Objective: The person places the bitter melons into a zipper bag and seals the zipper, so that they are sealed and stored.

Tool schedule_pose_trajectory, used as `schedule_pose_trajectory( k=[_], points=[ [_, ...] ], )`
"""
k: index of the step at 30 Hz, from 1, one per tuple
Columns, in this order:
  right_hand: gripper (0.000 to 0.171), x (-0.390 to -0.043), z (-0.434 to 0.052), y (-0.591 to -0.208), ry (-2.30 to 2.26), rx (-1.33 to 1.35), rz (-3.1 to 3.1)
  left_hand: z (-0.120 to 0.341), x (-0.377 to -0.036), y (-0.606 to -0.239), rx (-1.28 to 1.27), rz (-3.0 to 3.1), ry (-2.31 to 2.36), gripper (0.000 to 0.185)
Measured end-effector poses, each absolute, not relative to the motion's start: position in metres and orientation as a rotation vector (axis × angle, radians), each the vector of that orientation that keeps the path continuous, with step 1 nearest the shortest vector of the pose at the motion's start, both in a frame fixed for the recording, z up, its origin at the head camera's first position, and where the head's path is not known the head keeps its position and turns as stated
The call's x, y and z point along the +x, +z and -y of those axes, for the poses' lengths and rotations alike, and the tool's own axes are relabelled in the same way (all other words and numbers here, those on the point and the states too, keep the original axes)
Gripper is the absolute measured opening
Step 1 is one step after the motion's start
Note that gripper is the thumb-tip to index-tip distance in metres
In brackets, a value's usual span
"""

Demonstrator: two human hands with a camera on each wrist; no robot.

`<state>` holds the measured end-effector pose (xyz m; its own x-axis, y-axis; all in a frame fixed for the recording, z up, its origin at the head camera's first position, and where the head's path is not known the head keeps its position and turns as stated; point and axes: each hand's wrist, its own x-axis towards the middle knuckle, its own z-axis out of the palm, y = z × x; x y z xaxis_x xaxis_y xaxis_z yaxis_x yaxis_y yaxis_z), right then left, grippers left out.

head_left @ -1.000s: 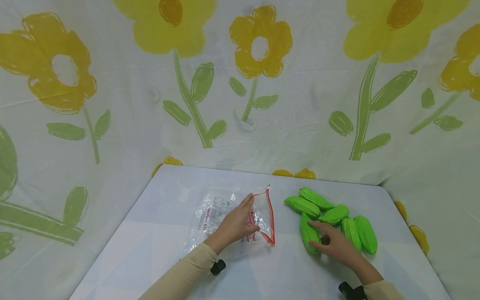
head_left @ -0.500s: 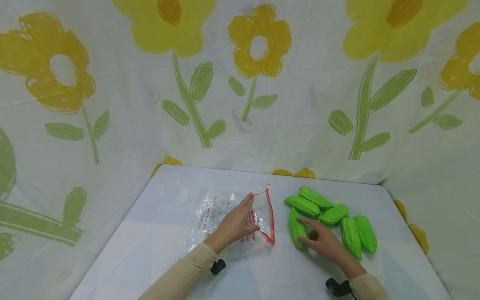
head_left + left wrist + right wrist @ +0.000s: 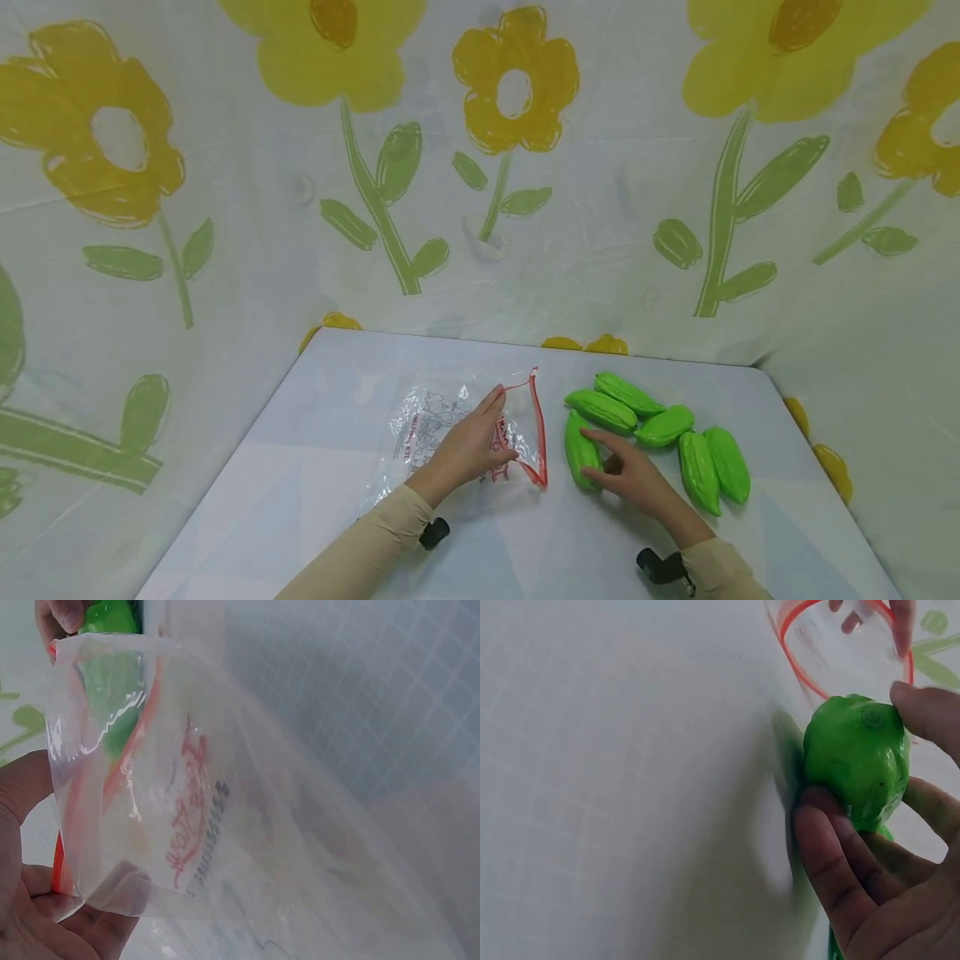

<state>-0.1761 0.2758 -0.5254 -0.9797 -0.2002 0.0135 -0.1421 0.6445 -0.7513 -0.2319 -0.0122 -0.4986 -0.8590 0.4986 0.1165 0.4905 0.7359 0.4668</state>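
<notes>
My left hand (image 3: 467, 446) holds the red-edged mouth of a clear plastic zip bag (image 3: 411, 429) apart, its thumb and fingers spread at the rim. In the left wrist view some of those fingers show through the film of the bag (image 3: 247, 855), which bears red print. A bright green ridged gourd (image 3: 579, 450) is between the thumb and fingers of my right hand (image 3: 633, 479), just right of the bag's mouth. The right wrist view shows the blunt end of this gourd (image 3: 855, 757), with the red rim beyond it.
Behind and right of my right hand lie more green gourds: three in a group (image 3: 600, 411) and two side by side (image 3: 700, 473). All are on a pale table (image 3: 300, 433). A flower-printed curtain (image 3: 600, 275) hangs along its back and sides.
My right hand has moved left with the green gourd, away from the other gourds and up close to the bag's mouth. My left hand and the bag have stayed in place.
</notes>
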Motion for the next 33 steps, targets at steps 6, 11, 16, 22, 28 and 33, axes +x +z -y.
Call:
schedule_pose_trajectory(
  k=[6, 11, 16, 22, 28, 33],
  points=[
    [0.069, -0.1756, -0.2755, -0.5268, -1.26, -0.346, -2.798, 0.0117, -0.2319, -0.4994, 0.828, -2.916, 0.758, 0.098],
    [0.069, -0.1748, -0.275, -0.5288, -1.279, -0.347, -2.802, 0.0112, -0.2316, -0.4995, 0.829, -2.916, 0.759, 0.098],
    [0.068, -0.1736, -0.2747, -0.5289, -1.303, -0.333, -2.793, 0.0105, -0.2312, -0.5001, 0.842, -2.918, 0.747, 0.098],
    [0.068, -0.1731, -0.2733, -0.5243, -1.306, -0.302, -2.791, 0.0101, -0.2319, -0.5001, 0.863, -2.925, 0.743, 0.097],
    [0.067, -0.1749, -0.2706, -0.5206, -1.291, -0.306, -2.819, 0.0102, -0.2326, -0.5003, 0.87, -2.932, 0.725, 0.097],
    [0.067, -0.1771, -0.2666, -0.5195, -1.324, -0.373, -2.811, 0.0101, -0.2323, -0.4986, 0.874, -2.934, 0.698, 0.097]
  ],
)
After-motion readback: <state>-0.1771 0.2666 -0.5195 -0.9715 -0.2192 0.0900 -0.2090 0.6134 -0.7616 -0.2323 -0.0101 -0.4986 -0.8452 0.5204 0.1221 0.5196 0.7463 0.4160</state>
